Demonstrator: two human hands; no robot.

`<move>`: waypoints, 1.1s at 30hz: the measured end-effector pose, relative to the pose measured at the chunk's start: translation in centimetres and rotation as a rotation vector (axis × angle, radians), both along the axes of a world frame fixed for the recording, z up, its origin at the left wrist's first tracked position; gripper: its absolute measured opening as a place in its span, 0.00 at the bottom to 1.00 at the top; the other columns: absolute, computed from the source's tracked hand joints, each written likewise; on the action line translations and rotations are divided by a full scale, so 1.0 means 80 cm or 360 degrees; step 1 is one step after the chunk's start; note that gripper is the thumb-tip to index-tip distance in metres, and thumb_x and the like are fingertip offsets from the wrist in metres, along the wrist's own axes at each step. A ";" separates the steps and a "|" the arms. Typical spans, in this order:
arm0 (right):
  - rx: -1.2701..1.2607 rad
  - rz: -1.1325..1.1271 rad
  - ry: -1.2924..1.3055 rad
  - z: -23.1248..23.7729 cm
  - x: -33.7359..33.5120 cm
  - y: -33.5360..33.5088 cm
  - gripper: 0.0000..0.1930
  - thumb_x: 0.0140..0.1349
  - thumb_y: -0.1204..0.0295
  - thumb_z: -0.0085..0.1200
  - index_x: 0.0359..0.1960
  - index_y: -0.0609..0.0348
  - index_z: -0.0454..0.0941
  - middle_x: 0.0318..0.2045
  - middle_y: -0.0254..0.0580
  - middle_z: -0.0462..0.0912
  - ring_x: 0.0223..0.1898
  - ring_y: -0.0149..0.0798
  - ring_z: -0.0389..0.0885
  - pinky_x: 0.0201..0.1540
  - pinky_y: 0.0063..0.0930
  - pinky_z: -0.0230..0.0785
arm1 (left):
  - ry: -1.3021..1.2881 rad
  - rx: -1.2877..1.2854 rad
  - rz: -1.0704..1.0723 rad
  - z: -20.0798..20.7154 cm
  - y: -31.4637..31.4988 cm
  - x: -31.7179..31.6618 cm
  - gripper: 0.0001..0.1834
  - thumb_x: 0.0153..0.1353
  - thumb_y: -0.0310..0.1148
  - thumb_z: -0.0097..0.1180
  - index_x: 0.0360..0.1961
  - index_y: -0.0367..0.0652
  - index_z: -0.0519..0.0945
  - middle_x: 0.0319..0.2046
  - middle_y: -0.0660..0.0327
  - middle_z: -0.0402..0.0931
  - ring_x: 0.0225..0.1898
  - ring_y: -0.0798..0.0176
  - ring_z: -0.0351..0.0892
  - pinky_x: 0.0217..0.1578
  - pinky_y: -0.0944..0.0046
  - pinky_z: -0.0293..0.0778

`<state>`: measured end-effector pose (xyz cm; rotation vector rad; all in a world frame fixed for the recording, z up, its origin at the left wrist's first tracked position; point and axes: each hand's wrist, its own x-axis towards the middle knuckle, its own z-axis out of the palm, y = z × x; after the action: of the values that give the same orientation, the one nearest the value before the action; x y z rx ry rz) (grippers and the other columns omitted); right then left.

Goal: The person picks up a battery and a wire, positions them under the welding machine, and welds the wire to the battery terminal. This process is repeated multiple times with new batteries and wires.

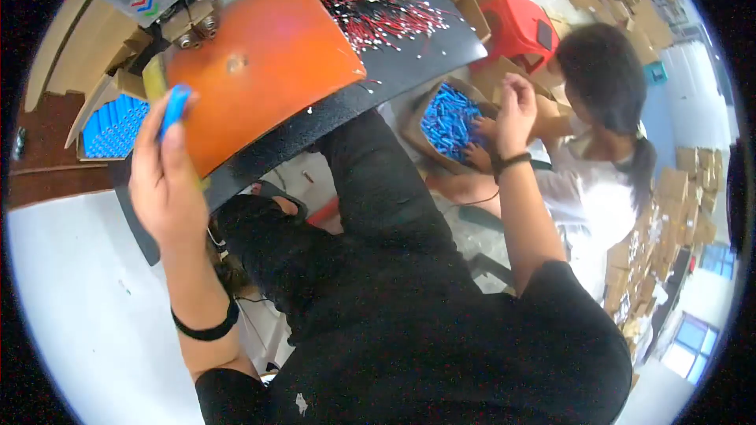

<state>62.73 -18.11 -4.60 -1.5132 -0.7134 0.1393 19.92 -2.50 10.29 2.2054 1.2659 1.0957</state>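
Left hand (165,189) pinches a shiny blue cylinder (175,109) near the black worktop's (453,46) left end, fingertip grip probably keeping its end clear; right hand (516,114), fingers curled, contents unclear, beyond the near edge.

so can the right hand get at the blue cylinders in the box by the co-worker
Probably yes: the right hand shows near the open box, and many blue cylinders there lie uncovered. The co-worker's hands cover part of the box's right side, and depth is hard to judge.
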 end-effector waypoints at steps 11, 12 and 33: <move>-0.0928 0.0537 -0.1363 0.052 -0.082 0.178 0.11 0.55 0.66 0.60 0.37 0.56 0.81 0.37 0.46 0.79 0.44 0.50 0.76 0.49 0.41 0.69 | -0.0711 -0.0487 -0.0118 -0.029 0.031 0.067 0.14 0.68 0.26 0.48 0.52 0.36 0.61 0.49 0.43 0.77 0.55 0.56 0.75 0.58 0.59 0.67; -0.0939 0.0545 -0.1368 0.046 -0.079 0.179 0.11 0.55 0.66 0.60 0.37 0.56 0.81 0.37 0.46 0.79 0.44 0.50 0.76 0.49 0.41 0.69 | -0.0754 -0.0503 -0.0081 -0.029 0.031 0.068 0.14 0.68 0.25 0.48 0.52 0.36 0.61 0.49 0.42 0.77 0.54 0.55 0.76 0.58 0.59 0.67; -0.0521 0.0461 -0.0839 0.138 -0.039 0.170 0.09 0.62 0.71 0.54 0.40 0.63 0.78 0.33 0.39 0.83 0.37 0.34 0.81 0.40 0.27 0.72 | -0.0691 -0.0372 -0.0108 -0.033 0.043 0.072 0.14 0.66 0.30 0.55 0.50 0.37 0.69 0.42 0.56 0.79 0.42 0.67 0.78 0.46 0.68 0.71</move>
<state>59.60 -4.52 6.40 -1.7712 -1.3863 0.0762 25.65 0.94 7.62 1.7077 1.0585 1.2433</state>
